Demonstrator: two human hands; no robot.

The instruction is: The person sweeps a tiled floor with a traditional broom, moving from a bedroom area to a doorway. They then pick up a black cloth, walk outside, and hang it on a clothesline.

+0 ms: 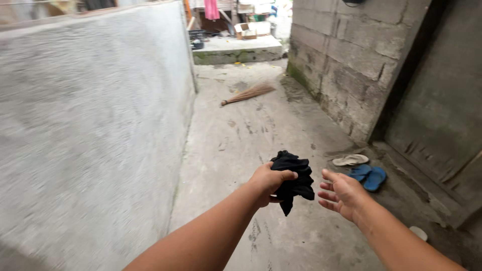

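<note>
Narrow concrete alley between a rough plastered wall [90, 115] on the left and a block wall [351, 60] on the right. The person's left hand [268, 183] is closed in a fist around a bunched black cloth [293, 178]; the thumb lies across the front of the wad, and a loose corner hangs below the fist. The cloth is held up in mid-air in front of the person, above the concrete floor [251, 135].

The right hand [341, 195] is just beside the cloth, palm turned toward it, fingers spread and slightly curled, gripping nothing. It is near the cloth's right edge but apart from it.

On the floor to the right, by a dark door [442, 110]: one pale sandal [350, 160] and a pair of blue sandals [369, 175], lying close together. Farther up the alley a stick broom [248, 94] lies flat on the ground. Cardboard boxes [251, 29] sit on a raised slab at the far end.
</note>
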